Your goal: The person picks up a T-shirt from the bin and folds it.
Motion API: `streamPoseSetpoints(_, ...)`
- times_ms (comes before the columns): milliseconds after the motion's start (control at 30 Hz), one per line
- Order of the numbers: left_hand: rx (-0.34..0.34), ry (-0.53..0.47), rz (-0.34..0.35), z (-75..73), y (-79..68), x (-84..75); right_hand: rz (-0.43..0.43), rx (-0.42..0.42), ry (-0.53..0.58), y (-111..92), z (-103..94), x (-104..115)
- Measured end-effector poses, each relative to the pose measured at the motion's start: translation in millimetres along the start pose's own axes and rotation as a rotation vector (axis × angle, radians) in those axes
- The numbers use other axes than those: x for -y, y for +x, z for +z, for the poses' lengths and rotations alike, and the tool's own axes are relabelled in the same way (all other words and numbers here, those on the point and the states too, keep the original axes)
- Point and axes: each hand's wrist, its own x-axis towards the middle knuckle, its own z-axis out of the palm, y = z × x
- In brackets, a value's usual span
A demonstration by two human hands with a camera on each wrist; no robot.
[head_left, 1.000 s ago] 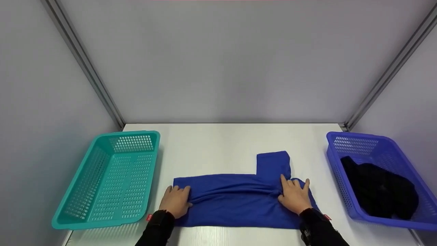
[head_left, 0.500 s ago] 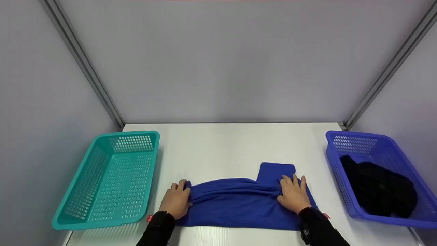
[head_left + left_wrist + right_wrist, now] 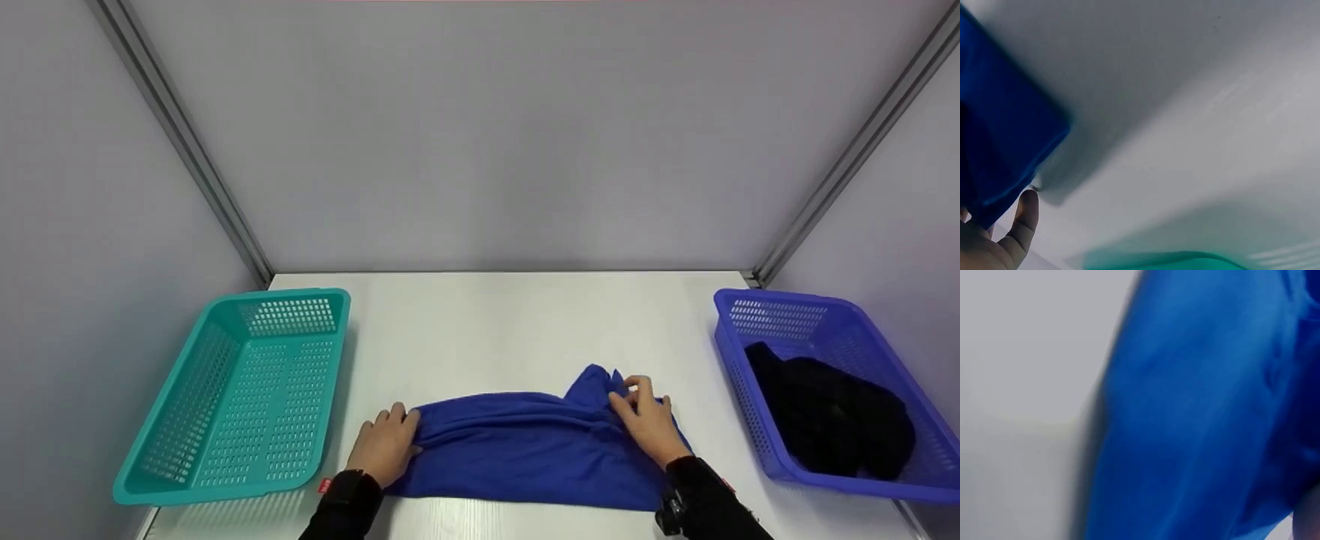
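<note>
Head view: both hands, left hand (image 3: 385, 447) and right hand (image 3: 646, 421), pinch bunched folds of a soft, limp blue cloth garment (image 3: 525, 450) on the white surface (image 3: 480, 322); best gripped at edges.

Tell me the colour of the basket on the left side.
Teal, seen best in the head view.

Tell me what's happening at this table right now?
A person is folding a blue garment on a white table. The left hand grips its left edge, while the right hand pinches up the fabric by the sleeve, which stands bunched off the table. A teal basket sits to the left; a blue basket at the right holds dark clothing.
</note>
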Motion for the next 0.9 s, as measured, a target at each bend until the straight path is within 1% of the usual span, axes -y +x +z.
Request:
streamPoseSetpoints(67,-0.01,0.005,0.01,1.4,0.1,-0.1,-0.015,-0.067,-0.016,3,1.7,2)
streamPoseSetpoints(100,-0.018,0.01,0.018,2.1,0.1,-0.3,-0.021,-0.089,-0.046,4,2.5,3)
streamPoseSetpoints(133,-0.027,0.016,0.024,3.0,0.0,-0.3,-0.023,-0.103,-0.08,4,3.3,4)
streamPoseSetpoints(167,-0.035,0.02,0.027,3.6,-0.3,-0.4,-0.019,-0.097,-0.119,5,3.6,5)
streamPoseSetpoints(233,-0.049,0.028,0.03,5.6,-0.8,0.1,-0.005,-0.052,-0.197,5,4.5,6)
streamPoseSetpoints(300,-0.062,0.029,0.034,6.1,-1.4,0.7,0.036,0.016,-0.262,4,4.7,8)
streamPoseSetpoints(367,-0.07,0.026,0.039,5.4,-2.0,1.4,0.067,0.084,-0.312,4,4.8,9)
streamPoseSetpoints(400,-0.074,0.027,0.042,5.3,-2.2,2.0,0.071,0.103,-0.328,4,5.1,10)
streamPoseSetpoints(467,-0.077,0.029,0.046,4.1,-2.7,2.3,0.05,0.113,-0.358,4,5.5,12)
streamPoseSetpoints(533,-0.077,0.027,0.045,3.5,-3.1,2.7,0.0,0.106,-0.391,4,6.8,13)
streamPoseSetpoints(633,-0.085,0.019,0.043,3.3,-3.4,2.6,-0.067,0.052,-0.438,5,8.8,14)
streamPoseSetpoints(700,-0.084,0.013,0.035,3.4,-2.9,2.2,-0.079,0.004,-0.453,6,9.1,14)
streamPoseSetpoints(800,-0.063,-0.003,0.008,2.9,-2.3,1.1,-0.084,-0.111,-0.443,9,7.8,12)
streamPoseSetpoints(867,-0.043,-0.013,-0.01,1.9,-1.9,0.1,-0.11,-0.195,-0.423,12,6.0,11)
streamPoseSetpoints(900,-0.036,-0.015,-0.016,1.5,-1.9,-0.3,-0.138,-0.233,-0.402,13,4.9,10)
